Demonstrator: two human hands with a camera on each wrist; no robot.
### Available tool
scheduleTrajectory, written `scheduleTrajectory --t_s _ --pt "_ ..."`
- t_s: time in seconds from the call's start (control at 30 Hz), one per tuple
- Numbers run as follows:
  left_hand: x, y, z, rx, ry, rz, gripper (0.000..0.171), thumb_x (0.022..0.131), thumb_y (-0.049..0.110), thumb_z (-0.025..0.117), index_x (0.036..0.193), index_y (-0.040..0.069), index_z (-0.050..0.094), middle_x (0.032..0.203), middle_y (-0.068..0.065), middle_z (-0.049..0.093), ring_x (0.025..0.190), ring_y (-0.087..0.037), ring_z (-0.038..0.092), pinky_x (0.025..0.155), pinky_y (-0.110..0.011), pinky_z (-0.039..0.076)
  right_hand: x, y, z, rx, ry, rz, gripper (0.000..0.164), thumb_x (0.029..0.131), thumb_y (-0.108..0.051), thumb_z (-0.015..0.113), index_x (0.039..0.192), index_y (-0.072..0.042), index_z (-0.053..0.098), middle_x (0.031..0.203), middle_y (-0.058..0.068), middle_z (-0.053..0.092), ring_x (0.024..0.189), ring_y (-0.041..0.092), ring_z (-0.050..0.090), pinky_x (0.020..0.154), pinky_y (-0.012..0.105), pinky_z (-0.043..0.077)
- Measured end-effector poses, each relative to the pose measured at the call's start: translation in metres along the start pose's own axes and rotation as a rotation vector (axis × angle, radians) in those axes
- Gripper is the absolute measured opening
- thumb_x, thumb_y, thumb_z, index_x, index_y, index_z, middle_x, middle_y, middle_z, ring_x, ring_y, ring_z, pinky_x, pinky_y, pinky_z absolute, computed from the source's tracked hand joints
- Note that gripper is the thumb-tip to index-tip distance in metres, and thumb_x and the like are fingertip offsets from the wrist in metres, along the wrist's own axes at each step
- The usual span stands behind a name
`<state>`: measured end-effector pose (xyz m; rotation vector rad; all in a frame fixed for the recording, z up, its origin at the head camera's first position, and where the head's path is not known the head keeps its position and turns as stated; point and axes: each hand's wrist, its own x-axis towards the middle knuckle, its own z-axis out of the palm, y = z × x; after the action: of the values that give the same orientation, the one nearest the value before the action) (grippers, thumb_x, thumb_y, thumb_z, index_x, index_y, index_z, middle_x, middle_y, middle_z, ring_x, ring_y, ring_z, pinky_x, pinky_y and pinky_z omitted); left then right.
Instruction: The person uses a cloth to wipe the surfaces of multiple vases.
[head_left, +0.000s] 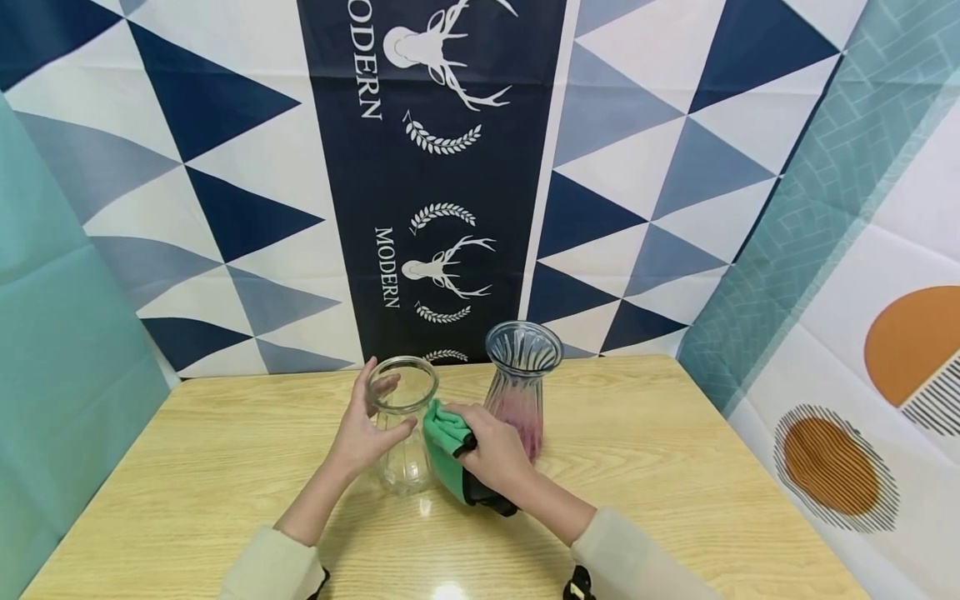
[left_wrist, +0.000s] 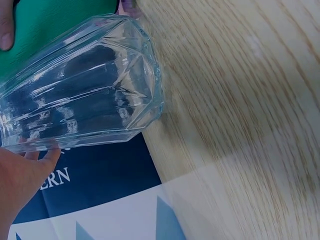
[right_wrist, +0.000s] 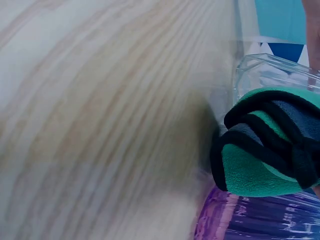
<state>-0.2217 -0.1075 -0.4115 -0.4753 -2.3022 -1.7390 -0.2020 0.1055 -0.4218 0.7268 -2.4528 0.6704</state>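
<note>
Head view: the left hand (head_left: 360, 432) is gripping a clear glass vase (head_left: 405, 468) on the worktop (head_left: 660, 475); the right hand (head_left: 493, 448) is clutching a green cloth (head_left: 447, 465) between it and a blue-pink ribbed vase (head_left: 517, 407).

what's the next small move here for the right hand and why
I'd probably slide the green cloth lightly along the side of the clear glass vase. The left hand holds the vase, which is upright, and the right hand grips the folded cloth right at its side, so a short wipe looks like the natural move.
</note>
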Motion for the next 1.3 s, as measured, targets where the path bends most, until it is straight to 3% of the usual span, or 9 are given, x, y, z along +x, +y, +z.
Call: scheduleTrajectory --t_s 0.3,0.5,0.77,1.03,1.3 --pt "0.002 -0.003 0.002 0.027 0.010 -0.051 0.106 0.073 0.019 0.080 0.150 0.018 0.008 0.142 -0.012 0.044 0.134 -0.029 0.037 0.108 -0.061 0.027 -0.010 0.003 0.005 -0.043 -0.079 0.024 0.049 0.074 -0.015 0.077 0.119 -0.020 0.059 0.105 0.001 0.067 0.078 0.016 0.066 0.063 0.031 0.055" --pt "0.002 0.000 0.005 0.033 0.052 -0.063 0.106 0.069 0.017 0.083 0.149 0.017 0.013 0.137 -0.012 0.042 0.131 -0.028 0.038 0.108 -0.058 0.029 -0.011 0.005 0.004 -0.046 -0.114 0.028 0.049 0.073 -0.015 0.076 0.119 -0.020 0.059 0.107 0.001 0.067 0.081 0.017 0.066 0.065 0.032 0.055" --pt "0.003 0.000 0.004 0.048 0.054 -0.075 0.106 0.069 0.016 0.083 0.149 0.017 0.014 0.134 -0.012 0.047 0.130 -0.027 0.042 0.107 -0.057 0.032 -0.011 0.006 0.005 -0.042 -0.011 -0.016 0.054 0.070 -0.016 0.080 0.119 -0.020 0.058 0.105 0.001 0.067 0.082 0.015 0.066 0.066 0.031 0.055" --pt "0.001 0.000 0.001 0.043 0.071 -0.053 0.106 0.068 0.014 0.083 0.149 0.017 0.014 0.133 -0.008 0.054 0.129 -0.024 0.046 0.104 -0.048 0.036 -0.001 0.004 0.002 -0.002 0.090 -0.065 0.063 0.065 -0.004 0.080 0.122 -0.020 0.057 0.105 0.003 0.066 0.080 0.016 0.066 0.065 0.030 0.056" --pt "-0.001 0.001 -0.001 0.052 0.058 -0.042 0.104 0.070 0.013 0.081 0.149 0.017 0.014 0.134 -0.009 0.054 0.129 -0.026 0.046 0.105 -0.051 0.036 0.004 0.000 0.000 -0.004 0.081 -0.065 0.062 0.066 -0.004 0.079 0.123 -0.019 0.057 0.108 0.003 0.066 0.084 0.016 0.066 0.066 0.031 0.056"
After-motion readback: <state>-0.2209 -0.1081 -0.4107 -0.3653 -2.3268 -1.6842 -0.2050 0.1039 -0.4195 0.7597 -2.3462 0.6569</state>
